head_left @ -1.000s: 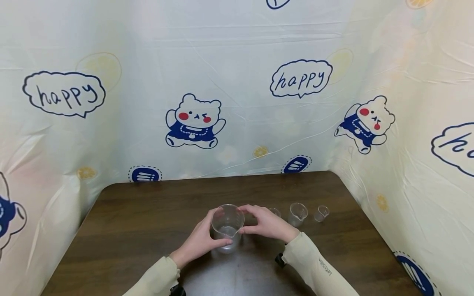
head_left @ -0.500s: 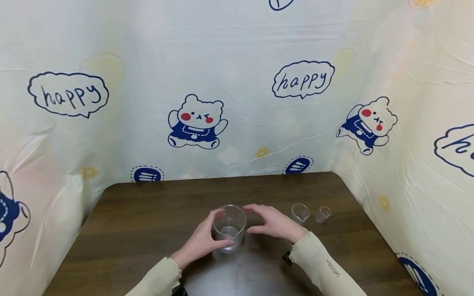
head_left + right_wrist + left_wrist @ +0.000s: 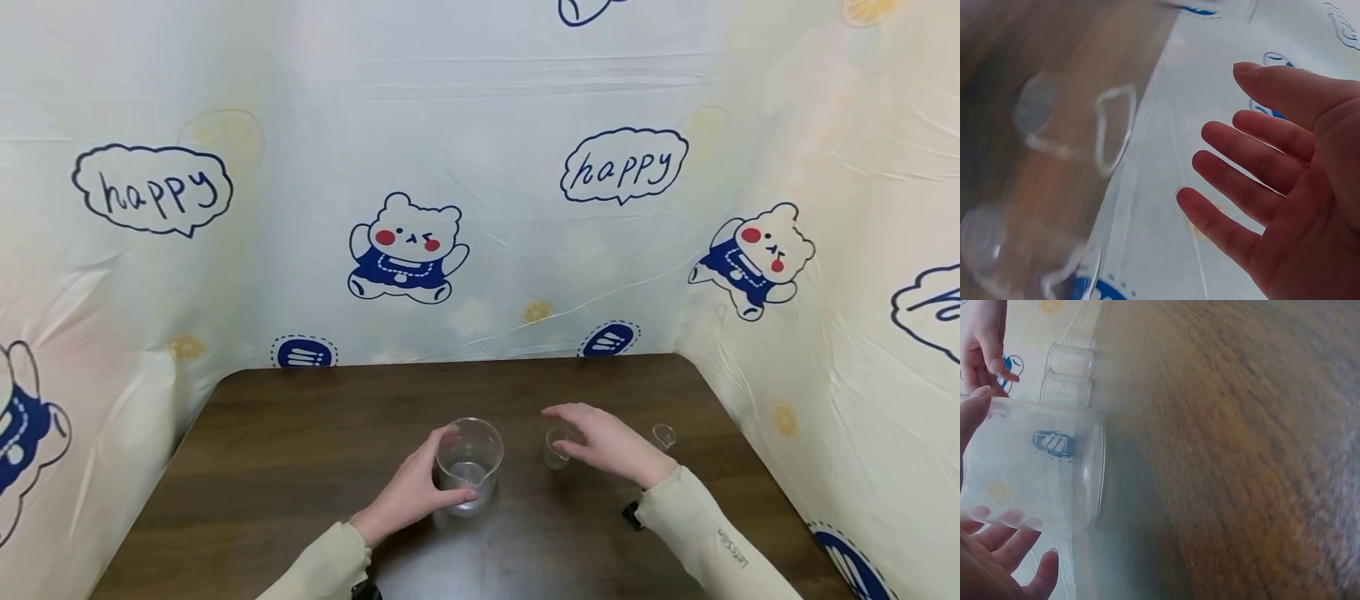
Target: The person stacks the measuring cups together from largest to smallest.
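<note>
My left hand [image 3: 412, 492] grips the side of a large clear beaker [image 3: 472, 483], thumb on the near side and fingers round the far side. In the left wrist view the beaker [image 3: 1035, 462] stands upright at the wood surface. My right hand [image 3: 611, 442] is off the large beaker, over the smaller beakers, with its fingers apart and nothing in them. A small beaker [image 3: 555, 454] shows just by its thumb. The right wrist view has the spread hand [image 3: 1297, 181] beside two blurred small beakers. In the head view one small beaker is hidden behind this hand.
The smallest beaker [image 3: 663, 435] stands at the right, partly covered by the right wrist. A dark wooden table [image 3: 300, 442] bears everything. A printed white curtain [image 3: 495, 167] hangs along its back and sides.
My right hand has let go of the large beaker and moved right, uncovering a small beaker. The left hand keeps its hold. The view has shifted slightly.
</note>
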Tool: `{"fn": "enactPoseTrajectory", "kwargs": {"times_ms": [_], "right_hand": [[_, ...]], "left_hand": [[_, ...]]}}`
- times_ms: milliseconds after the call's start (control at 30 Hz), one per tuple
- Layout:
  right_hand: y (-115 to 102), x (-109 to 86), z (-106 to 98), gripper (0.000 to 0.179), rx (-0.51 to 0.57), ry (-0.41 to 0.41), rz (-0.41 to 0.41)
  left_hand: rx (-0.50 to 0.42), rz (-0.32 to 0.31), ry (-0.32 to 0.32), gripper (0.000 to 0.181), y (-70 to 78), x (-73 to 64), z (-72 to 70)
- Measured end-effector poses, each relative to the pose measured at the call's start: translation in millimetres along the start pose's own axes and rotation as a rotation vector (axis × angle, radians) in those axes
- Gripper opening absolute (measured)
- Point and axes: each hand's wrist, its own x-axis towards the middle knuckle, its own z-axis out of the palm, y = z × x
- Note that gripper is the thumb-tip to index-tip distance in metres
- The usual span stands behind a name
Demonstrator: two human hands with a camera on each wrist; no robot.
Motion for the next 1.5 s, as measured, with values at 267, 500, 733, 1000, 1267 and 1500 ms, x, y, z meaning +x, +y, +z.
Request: {"fn": "enactPoseTrajectory", "kwargs": {"times_ms": [267,500,733,1000,1267,1500], "right_hand": [[23,-22.0,-16,0.049,-0.086,0.021,0.059],[41,-34.2,-31,0.041,-0.134,0.037,0.051],[60,-40.7,-38,0.044,-0.157,0.013,0.065],[76,-48.1,-37,0.059,-0.123,-0.100,0.172],[89,-47.5,-24,0.063,-0.085,-0.165,0.192],[92,-45.9,-22,0.065,0.002,-0.213,0.217]], "left_hand": [[0.012,0.006,0.001,0.096,0.8,1.2,-0.3],[0.022,0.006,-0.003,0.097,-0.3,1.4,-0.6],[0.029,0.011,-0.001,0.099,-1.9,3.4,-2.2],[0.031,0.017,0.000,0.098,-2.2,2.6,-1.8],[0.026,0.013,-0.008,0.098,-4.3,-0.5,-1.7],[0.010,-0.007,-0.016,0.097,-3.5,-2.5,-1.4]]}}
